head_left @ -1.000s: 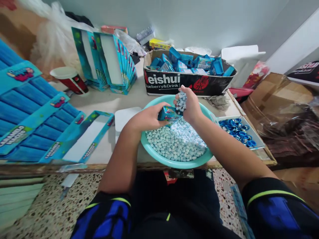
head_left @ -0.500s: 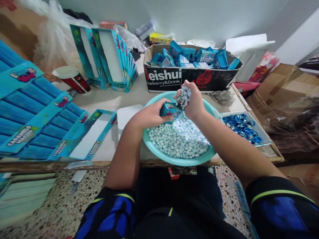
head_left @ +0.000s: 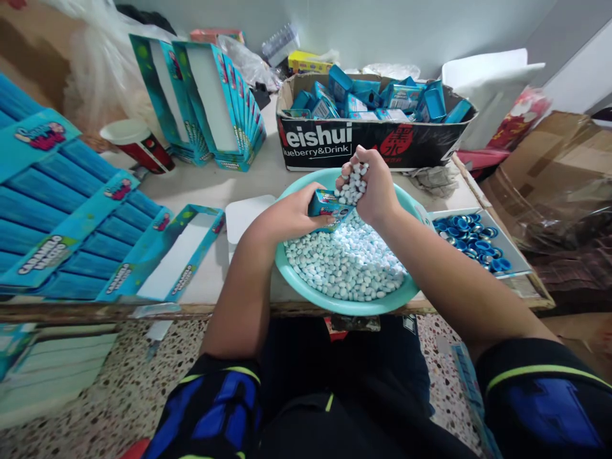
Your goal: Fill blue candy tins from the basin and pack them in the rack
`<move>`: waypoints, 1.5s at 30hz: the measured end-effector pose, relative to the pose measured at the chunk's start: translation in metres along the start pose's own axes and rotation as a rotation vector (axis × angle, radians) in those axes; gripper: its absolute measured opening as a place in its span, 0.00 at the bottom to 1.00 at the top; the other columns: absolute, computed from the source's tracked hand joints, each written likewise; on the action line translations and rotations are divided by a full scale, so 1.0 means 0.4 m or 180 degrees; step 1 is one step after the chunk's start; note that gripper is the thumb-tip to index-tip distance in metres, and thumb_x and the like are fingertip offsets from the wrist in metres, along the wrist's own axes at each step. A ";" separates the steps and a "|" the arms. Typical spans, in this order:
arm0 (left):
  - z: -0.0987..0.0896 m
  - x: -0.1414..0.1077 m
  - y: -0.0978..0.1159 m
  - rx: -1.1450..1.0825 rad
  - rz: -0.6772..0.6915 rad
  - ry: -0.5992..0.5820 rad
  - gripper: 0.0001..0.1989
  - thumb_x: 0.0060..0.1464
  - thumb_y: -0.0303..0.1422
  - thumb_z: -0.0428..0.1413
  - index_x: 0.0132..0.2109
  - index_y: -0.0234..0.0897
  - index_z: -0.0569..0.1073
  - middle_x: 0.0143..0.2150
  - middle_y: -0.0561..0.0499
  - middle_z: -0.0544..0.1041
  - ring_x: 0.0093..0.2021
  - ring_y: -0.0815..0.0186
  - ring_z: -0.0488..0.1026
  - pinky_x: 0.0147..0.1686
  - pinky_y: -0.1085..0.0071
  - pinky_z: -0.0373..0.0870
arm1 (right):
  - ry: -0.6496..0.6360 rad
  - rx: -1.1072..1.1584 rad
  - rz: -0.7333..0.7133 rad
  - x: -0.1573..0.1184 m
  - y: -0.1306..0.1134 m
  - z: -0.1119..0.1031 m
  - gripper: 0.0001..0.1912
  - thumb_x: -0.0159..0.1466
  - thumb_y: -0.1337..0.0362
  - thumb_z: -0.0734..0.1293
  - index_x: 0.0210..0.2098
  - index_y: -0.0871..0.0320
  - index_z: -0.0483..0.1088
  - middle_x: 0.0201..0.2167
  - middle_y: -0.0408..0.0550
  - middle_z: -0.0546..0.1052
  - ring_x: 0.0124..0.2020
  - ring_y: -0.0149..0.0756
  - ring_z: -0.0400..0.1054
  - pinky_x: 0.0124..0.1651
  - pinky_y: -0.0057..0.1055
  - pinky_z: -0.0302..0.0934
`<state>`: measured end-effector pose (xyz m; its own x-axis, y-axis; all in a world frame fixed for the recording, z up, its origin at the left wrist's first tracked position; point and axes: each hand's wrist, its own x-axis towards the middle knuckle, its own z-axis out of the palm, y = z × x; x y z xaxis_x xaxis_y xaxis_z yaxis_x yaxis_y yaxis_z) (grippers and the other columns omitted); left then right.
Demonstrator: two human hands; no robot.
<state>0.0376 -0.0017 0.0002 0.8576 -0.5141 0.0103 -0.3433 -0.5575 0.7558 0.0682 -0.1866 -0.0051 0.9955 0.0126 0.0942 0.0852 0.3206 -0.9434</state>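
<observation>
A turquoise basin (head_left: 299,278) at the table's front edge is filled with small pale blue candies (head_left: 344,271). My left hand (head_left: 303,213) is closed around a small blue printed box (head_left: 331,209), tilted above the basin. Beside the box's right end, my right hand (head_left: 370,182) cups a handful of pale candies (head_left: 352,185) in its curled fingers, at the box's edge. Whether candies are passing into the box cannot be made out.
Behind the basin stands a black carton (head_left: 373,143) of blue boxes. Blue caps lie in a white tray (head_left: 514,245) at right. Display boxes (head_left: 210,95), a red cup (head_left: 146,150) and a large blue display stack (head_left: 62,210) are at left. A white lid (head_left: 246,217) touches the basin's left.
The candies in my right hand sit slightly lower against the box, and fewer show between its fingers. The whole view has shifted a little.
</observation>
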 end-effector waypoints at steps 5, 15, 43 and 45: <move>0.000 -0.002 0.002 0.0031 0.0070 0.0016 0.24 0.55 0.43 0.63 0.55 0.40 0.70 0.45 0.48 0.79 0.46 0.53 0.77 0.45 0.59 0.73 | 0.0069 0.0094 -0.0017 -0.009 -0.009 0.010 0.24 0.60 0.37 0.68 0.36 0.52 0.68 0.28 0.42 0.69 0.30 0.36 0.70 0.33 0.35 0.64; -0.007 0.005 -0.024 -0.0765 0.0493 0.0421 0.29 0.54 0.44 0.66 0.59 0.38 0.70 0.54 0.44 0.79 0.54 0.52 0.77 0.54 0.57 0.74 | 0.0036 -0.0090 -0.0289 -0.030 -0.023 0.027 0.25 0.61 0.37 0.67 0.28 0.53 0.64 0.28 0.44 0.71 0.34 0.37 0.71 0.39 0.35 0.68; -0.006 0.018 -0.062 -0.1539 0.0325 0.1164 0.27 0.47 0.38 0.71 0.52 0.32 0.76 0.49 0.42 0.81 0.50 0.52 0.78 0.53 0.58 0.74 | -0.1044 -0.3558 -0.2602 -0.043 -0.048 -0.020 0.11 0.68 0.66 0.66 0.46 0.56 0.80 0.43 0.53 0.80 0.45 0.45 0.71 0.51 0.45 0.69; -0.006 0.017 -0.066 -0.1467 0.0361 0.1206 0.27 0.48 0.38 0.70 0.54 0.33 0.76 0.50 0.42 0.81 0.51 0.51 0.78 0.53 0.58 0.74 | -0.1028 -0.3515 -0.2613 -0.042 -0.047 -0.018 0.11 0.68 0.67 0.66 0.46 0.55 0.80 0.44 0.52 0.81 0.46 0.45 0.71 0.52 0.46 0.69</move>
<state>0.0537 0.0112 -0.0182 0.9311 -0.2388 0.2758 -0.3120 -0.1295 0.9412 0.0501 -0.1997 0.0086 0.6069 0.4490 0.6558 0.7657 -0.5514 -0.3311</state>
